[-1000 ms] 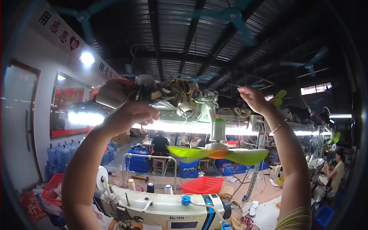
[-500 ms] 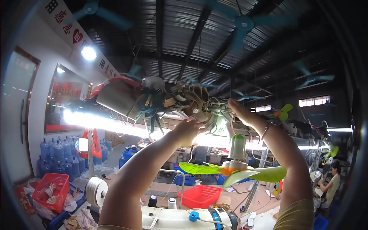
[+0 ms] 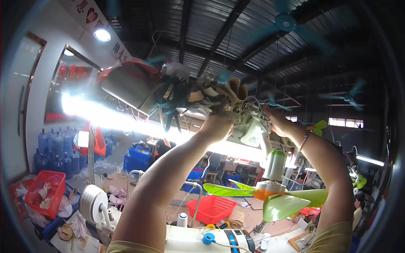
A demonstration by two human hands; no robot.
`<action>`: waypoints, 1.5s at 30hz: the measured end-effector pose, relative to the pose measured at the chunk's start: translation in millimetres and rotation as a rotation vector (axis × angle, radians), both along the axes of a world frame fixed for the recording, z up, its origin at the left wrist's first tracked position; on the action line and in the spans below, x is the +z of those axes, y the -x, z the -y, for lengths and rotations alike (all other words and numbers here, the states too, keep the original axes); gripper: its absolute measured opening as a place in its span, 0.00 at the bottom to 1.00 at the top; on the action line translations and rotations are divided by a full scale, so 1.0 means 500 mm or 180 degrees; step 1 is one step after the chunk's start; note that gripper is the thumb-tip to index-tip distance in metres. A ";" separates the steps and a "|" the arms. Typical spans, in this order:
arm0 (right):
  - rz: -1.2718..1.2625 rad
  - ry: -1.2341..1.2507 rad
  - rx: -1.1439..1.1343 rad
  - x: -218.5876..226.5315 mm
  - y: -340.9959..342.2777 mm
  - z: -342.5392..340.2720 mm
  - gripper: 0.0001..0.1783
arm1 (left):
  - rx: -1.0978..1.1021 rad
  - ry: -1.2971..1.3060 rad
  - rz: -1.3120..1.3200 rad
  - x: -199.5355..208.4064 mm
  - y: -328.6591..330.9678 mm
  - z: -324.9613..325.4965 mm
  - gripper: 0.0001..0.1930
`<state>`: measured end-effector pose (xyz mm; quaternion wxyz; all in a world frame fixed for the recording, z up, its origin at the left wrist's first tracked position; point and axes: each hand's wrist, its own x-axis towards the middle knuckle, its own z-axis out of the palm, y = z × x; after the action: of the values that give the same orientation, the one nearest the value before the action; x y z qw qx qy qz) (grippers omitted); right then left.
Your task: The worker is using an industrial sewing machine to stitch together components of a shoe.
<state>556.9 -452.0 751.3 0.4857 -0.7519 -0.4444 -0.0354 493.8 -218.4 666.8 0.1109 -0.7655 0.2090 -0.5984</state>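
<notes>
Both my arms reach up to an overhead shelf heaped with straps and strips of material. My left hand [image 3: 218, 126] is at the heap's lower front edge, below the tan rolled pieces [image 3: 239, 89]; its fingers are blurred and partly hidden among the strips. My right hand [image 3: 278, 121] is against the right side of a tangle of pale straps [image 3: 254, 111]. One finger shows at the tangle's edge, while the others are hidden, so its grip is unclear. Dark green straps [image 3: 167, 93] hang farther left on the shelf.
A bright tube light [image 3: 90, 113] runs under the shelf. A green-bladed fan [image 3: 287, 207] stands between my forearms. Below are a white sewing machine [image 3: 185, 239], a thread cone [image 3: 182, 220], a large white spool [image 3: 93, 201] and a red basket [image 3: 213, 211]. Blue bottles [image 3: 57, 145] stand at left.
The whole view has shifted and tilted. Relative to the heap, my left hand is slightly higher, its fingers now among the strips; my right hand sits a little lower beside the pale tangle.
</notes>
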 end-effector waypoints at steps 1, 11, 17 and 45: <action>-0.0023 0.0130 0.0090 0.007 -0.012 0.007 0.28 | -0.0039 0.0027 0.0126 -0.002 -0.007 -0.002 0.07; 0.1190 -0.0650 -0.0298 0.005 -0.010 -0.063 0.25 | 0.0019 0.0018 -0.0053 -0.005 -0.001 -0.001 0.10; 0.3138 0.0003 -0.1402 0.015 -0.044 -0.053 0.15 | 0.0113 -0.0039 -0.0238 0.007 0.003 -0.001 0.13; 0.2891 -0.1502 -0.1492 0.031 -0.027 0.009 0.25 | -0.0510 0.1049 -0.1792 0.095 -0.063 0.051 0.12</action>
<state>570.3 -456.4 767.0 0.3797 -0.6108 -0.4099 -0.5610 525.2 -244.1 714.5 -0.1237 -0.8895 0.1913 -0.3960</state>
